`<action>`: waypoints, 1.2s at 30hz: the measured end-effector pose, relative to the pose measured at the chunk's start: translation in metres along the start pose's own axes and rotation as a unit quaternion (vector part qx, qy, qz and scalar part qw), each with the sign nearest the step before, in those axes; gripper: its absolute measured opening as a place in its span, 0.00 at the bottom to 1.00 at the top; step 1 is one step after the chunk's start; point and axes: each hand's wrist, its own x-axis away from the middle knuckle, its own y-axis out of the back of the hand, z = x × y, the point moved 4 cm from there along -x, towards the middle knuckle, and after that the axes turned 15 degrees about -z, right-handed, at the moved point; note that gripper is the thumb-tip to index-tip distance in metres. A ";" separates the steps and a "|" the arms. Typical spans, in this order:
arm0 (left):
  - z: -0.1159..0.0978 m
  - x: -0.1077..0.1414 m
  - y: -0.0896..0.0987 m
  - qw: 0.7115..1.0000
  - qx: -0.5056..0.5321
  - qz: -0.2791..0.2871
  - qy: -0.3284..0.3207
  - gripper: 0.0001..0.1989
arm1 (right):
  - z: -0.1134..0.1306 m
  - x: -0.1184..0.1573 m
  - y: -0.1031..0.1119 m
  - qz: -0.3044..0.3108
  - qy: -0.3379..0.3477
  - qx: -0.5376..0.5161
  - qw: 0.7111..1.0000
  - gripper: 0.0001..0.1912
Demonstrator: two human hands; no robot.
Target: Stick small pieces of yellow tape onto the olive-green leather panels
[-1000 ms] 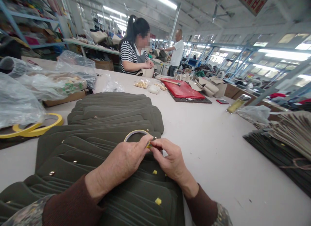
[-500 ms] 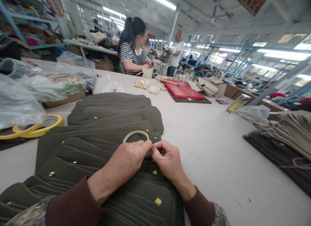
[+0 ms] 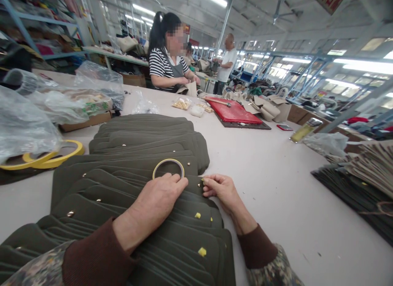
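My left hand [image 3: 155, 202] is closed on a thin roll of yellow tape [image 3: 168, 160], which stands up beyond the knuckles. My right hand [image 3: 223, 192] pinches a small piece of yellow tape [image 3: 202, 179] between thumb and forefinger. It is at the right edge of the overlapping dark green panels [image 3: 147, 132], close to a small gold stud [image 3: 199, 185]. Other studs dot the panels. Nearer to me, yellow tape bits [image 3: 202, 252] stick to several panels along their right side.
More yellow tape rolls [image 3: 75, 148] lie at the left by plastic bags [image 3: 27, 122]. A red pad [image 3: 235, 110] with a hammer, a glass bottle [image 3: 305, 130] and stacked panels [image 3: 344, 191] are across and right. A co-worker [image 3: 170, 60] handles a beige piece opposite.
My hands have drawn apart: the right moved rightward with a bit of tape, while the left stays near its place with the roll. The co-worker's head has turned.
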 end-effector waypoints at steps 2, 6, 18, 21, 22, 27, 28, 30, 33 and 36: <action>-0.001 0.001 0.000 1.000 0.006 0.013 0.005 0.08 | -0.002 0.001 0.000 0.017 0.005 0.028 0.999 0.15; -0.002 0.002 0.000 1.000 0.015 0.018 0.010 0.08 | -0.003 0.004 -0.002 0.041 0.066 0.125 0.989 0.11; 0.001 0.003 -0.002 0.999 0.017 0.022 0.019 0.08 | 0.009 0.012 -0.012 -0.012 0.262 0.315 0.912 0.06; 0.001 0.003 -0.001 1.000 0.019 0.014 0.019 0.08 | 0.005 0.008 -0.001 -0.022 0.199 0.278 0.939 0.10; 0.001 0.003 -0.001 1.000 0.020 0.008 0.017 0.09 | 0.002 0.008 0.002 -0.012 0.166 0.258 0.952 0.09; 0.002 0.004 -0.004 1.000 0.012 -0.006 0.014 0.09 | 0.002 0.016 0.002 0.017 0.194 0.250 0.949 0.08; 0.002 0.004 -0.004 1.000 0.011 -0.007 0.014 0.08 | 0.004 0.017 -0.001 0.009 0.224 0.267 0.937 0.08; 0.001 0.003 -0.004 1.000 0.013 -0.011 0.007 0.08 | 0.007 0.019 -0.007 -0.011 0.267 0.302 0.915 0.08; 0.001 0.003 -0.003 1.000 0.016 -0.016 -0.004 0.08 | 0.009 0.018 -0.014 -0.021 0.286 0.342 0.895 0.09; 0.003 0.003 0.000 0.999 0.028 -0.022 0.007 0.08 | 0.010 0.017 -0.014 0.013 0.274 0.347 0.897 0.09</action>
